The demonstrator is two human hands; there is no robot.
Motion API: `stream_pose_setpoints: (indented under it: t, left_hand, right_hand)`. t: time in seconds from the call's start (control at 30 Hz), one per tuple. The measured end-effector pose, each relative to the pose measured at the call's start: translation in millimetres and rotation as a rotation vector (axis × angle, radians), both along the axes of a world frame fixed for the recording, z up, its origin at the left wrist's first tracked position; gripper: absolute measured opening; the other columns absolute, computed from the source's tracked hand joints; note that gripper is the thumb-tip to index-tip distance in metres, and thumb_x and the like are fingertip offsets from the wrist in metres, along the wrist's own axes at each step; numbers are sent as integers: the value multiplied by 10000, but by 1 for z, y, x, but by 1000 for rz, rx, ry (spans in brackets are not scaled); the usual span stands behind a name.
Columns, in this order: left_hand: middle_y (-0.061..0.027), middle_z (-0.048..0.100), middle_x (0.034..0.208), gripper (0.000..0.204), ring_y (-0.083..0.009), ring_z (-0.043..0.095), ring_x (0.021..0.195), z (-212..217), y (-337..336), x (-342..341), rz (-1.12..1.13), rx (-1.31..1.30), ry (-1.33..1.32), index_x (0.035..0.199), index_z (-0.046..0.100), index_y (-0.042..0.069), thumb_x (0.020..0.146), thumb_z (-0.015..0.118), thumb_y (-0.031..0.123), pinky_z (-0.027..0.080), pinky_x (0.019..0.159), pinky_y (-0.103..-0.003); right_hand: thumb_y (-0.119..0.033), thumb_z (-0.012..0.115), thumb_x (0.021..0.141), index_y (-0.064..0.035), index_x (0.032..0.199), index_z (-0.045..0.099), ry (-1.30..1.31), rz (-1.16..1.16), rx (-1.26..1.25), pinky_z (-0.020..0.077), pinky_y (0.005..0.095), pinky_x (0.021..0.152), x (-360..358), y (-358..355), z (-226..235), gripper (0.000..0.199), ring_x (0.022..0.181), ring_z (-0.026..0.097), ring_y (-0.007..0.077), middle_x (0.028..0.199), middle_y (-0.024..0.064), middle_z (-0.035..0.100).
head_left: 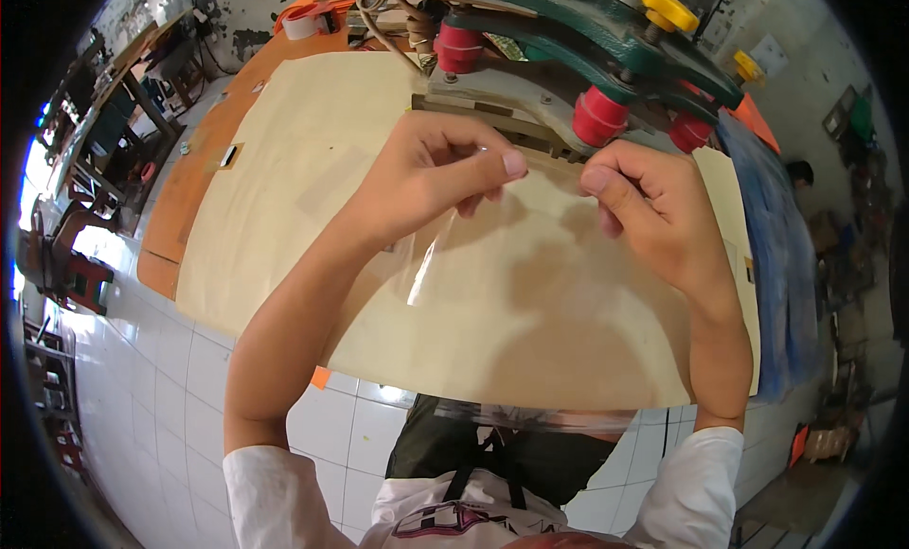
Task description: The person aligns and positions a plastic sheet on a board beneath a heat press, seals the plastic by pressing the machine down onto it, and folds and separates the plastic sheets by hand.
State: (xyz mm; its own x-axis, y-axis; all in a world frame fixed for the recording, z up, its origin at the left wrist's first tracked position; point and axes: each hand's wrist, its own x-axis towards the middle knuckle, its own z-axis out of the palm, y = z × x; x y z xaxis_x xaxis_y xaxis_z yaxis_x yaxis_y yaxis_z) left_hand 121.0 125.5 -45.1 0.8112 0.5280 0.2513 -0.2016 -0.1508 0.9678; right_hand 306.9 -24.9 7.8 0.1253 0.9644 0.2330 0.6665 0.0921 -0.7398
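Note:
My left hand (454, 166) and my right hand (649, 194) are raised over the table's middle, a short gap between them. Each has its thumb pressed against its curled fingers, pinching what looks like a clear plastic sheet (423, 270). A bright streak of glare shows on the sheet below my left hand; most of its outline is too transparent to trace. Just beyond my fingertips lies a brownish metal bar with notches (516, 131), at the front of a dark green machine (549, 38) with red cylindrical blocks (600, 115).
Cream sheeting (312, 123) covers the wooden table (180, 218). Yellow knobs (668, 8) top the machine. A tape roll (303, 21) sits at the back left. Bluish plastic material (781, 265) drapes along the right side. A stool (85, 279) stands on the tiled floor at left.

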Motion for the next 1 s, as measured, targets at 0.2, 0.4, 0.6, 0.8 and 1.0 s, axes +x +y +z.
stream_pose_setpoints:
  t: [0.2, 0.4, 0.6, 0.8, 1.0]
  left_hand:
    - [-87, 691, 764, 109, -132, 653, 649, 2, -3, 1, -215, -48, 145, 880, 703, -35, 858, 729, 69, 512, 538, -254]
    - [-94, 693, 770, 75, -136, 648, 637, 5, -8, -1, -190, -51, 115, 862, 698, -32, 854, 723, 38, 515, 545, -252]
    - [-99, 698, 768, 64, -140, 650, 637, 3, -10, 1, -232, -100, 63, 853, 696, -31, 849, 722, 27, 522, 561, -264]
    - [-109, 703, 776, 50, -144, 655, 642, 5, -11, 1, -241, -63, 70, 862, 697, -42, 837, 716, -3, 535, 581, -270]
    - [-106, 713, 798, 107, -137, 664, 695, 0, -11, 0, -277, -40, 59, 899, 711, -64, 792, 722, -61, 539, 608, -255]
  right_hand:
    - [-171, 626, 939, 21, 861, 665, -109, -34, -10, 437, 267, 510, 6, -4, -1, 211, 549, 601, 108, 665, 79, 653]
    - [-135, 645, 927, 26, 866, 668, -99, 20, -12, 449, 251, 521, 11, 2, -6, 174, 562, 589, 92, 657, 58, 641]
    - [-55, 660, 900, 23, 930, 665, 17, 75, 58, 453, 227, 573, 4, -2, -3, 84, 627, 556, 60, 692, 32, 628]
    - [-21, 663, 890, 31, 968, 667, 9, 108, 160, 456, 219, 598, -3, -6, -5, 94, 658, 549, 51, 748, 30, 639]
    - [-114, 656, 928, 28, 924, 654, 279, 67, -50, 438, 207, 592, -7, -9, -2, 143, 656, 542, 39, 740, 10, 626]
